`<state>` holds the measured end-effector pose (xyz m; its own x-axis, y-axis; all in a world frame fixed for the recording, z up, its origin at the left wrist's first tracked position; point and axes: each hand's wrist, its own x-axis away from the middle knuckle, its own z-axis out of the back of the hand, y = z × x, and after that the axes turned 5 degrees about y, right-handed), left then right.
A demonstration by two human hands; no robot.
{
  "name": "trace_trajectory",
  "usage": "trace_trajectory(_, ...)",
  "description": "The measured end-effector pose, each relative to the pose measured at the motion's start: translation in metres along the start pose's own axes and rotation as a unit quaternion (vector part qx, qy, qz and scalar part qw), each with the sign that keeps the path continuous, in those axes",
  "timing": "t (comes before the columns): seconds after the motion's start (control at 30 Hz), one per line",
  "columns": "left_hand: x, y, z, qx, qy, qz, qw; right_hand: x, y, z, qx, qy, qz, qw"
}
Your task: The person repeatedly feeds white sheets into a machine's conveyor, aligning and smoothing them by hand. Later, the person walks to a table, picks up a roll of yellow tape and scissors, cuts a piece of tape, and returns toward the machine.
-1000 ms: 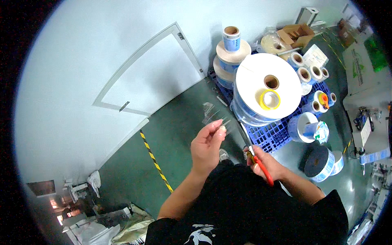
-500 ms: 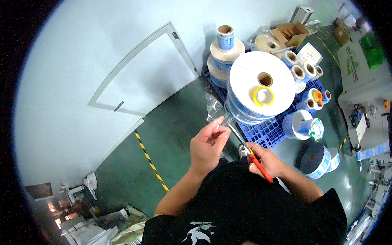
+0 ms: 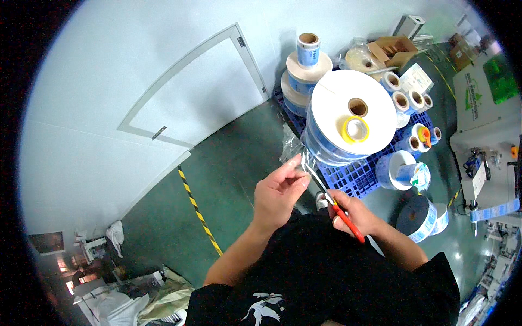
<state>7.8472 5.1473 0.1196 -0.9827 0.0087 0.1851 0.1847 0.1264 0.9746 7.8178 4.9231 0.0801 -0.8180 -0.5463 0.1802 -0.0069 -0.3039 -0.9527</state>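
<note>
My left hand (image 3: 276, 195) pinches a piece of clear plastic film (image 3: 290, 144) between thumb and fingertips, beside the large stacked rolls. A pair of scissors (image 3: 349, 225) with red handles is gripped in my right hand (image 3: 360, 213). Its metal blades point up and left, their tips close to the film at my left fingers. Whether the blades touch the film I cannot tell. Just beyond stands a tall stack of wide white-and-blue rolls (image 3: 337, 87), wrapped in plastic. On its top lies a roll of yellow tape (image 3: 346, 132), near the brown core.
The rolls stand on a blue plastic pallet (image 3: 356, 185) with several smaller label rolls (image 3: 401, 100). An open cardboard box (image 3: 399, 48) is at the back. A dark-topped roll (image 3: 414, 214) sits on the floor at right. Left are a white door (image 3: 201, 92) and yellow-black floor tape (image 3: 197, 206).
The view has shifted slightly, so the rolls and door sit a little differently. My hands keep nearly the same pose, with the scissor tips still close to the film.
</note>
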Motion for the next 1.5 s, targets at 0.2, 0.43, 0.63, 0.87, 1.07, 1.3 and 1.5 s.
trace_trajectory(0.2, 0.001, 0.0015, 0.0014, -0.001, -0.011, 0.009, 1.0, -0.0004, -0.0038, 0.0041, -0.006, -0.015, -0.025, 1.0)
trace_trajectory(0.43, 0.0031, 0.0007, 0.0011, -0.018, -0.016, 0.013, 1.0, 0.0007, -0.0041, 0.0016, -0.002, 0.005, -0.014, 1.0)
trace_trajectory(0.63, 0.0026, -0.0027, 0.0021, -0.003, -0.019, 0.009, 1.0, 0.0028, -0.0048, 0.0019, 0.003, 0.003, -0.03, 1.0)
trace_trajectory(0.87, 0.0032, -0.0046, 0.0023, 0.006, -0.026, 0.033, 0.999, 0.0044, -0.0054, -0.0034, -0.03, 0.014, -0.047, 0.998)
trace_trajectory(1.07, 0.004, -0.0061, -0.0013, -0.028, -0.045, 0.02, 0.998, 0.0021, -0.0018, -0.0052, -0.031, 0.014, -0.047, 0.998)
trace_trajectory(1.3, 0.0034, -0.0054, -0.0022, -0.031, -0.045, 0.016, 0.998, 0.0002, 0.0009, -0.0007, 0.026, 0.032, -0.007, 0.999)
trace_trajectory(1.5, 0.0039, -0.0024, -0.0006, -0.055, -0.049, 0.019, 0.997, 0.0007, 0.0007, -0.0003, 0.023, 0.055, -0.017, 0.998)
